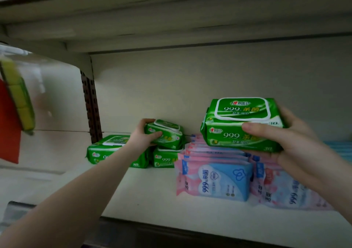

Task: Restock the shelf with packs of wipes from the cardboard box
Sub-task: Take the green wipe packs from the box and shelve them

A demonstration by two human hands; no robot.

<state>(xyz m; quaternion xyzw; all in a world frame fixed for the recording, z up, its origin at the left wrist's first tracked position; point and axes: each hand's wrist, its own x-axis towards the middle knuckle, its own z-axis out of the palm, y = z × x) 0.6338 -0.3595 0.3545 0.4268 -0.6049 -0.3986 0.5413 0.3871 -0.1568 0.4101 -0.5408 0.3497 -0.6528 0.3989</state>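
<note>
Left hand (pixel 142 135) curls round small green plastic wipes pack (pixel 168 134), stacking it on lower green pack (pixel 165 159) at cream shelf (pixel 148 190) back; right hand (pixel 285 139) clasps another green wipes pack (pixel 234 114), likely next

Lighting: dim, soft and even. The upper shelf board (pixel 171 19) is casting shade over the back panel (pixel 190 80), which is darkening toward its top; the lower shelf (pixel 152 194) is lying paler toward its front edge. Focus: the near green pack (pixel 224 133) in the right hand (pixel 297 148) is reading sharpest, its print legible; the far green pack (pixel 171 139) in the left hand (pixel 142 135) is showing softer. Blur: the yellow-green item (pixel 19 95) and the red sheet (pixel 9 123) at the left edge are smearing badly, and the lower left corner is dissolving into grey. Distortion: shelf lines are bowing and stretching toward the borders, wide-angle fashion.
</note>
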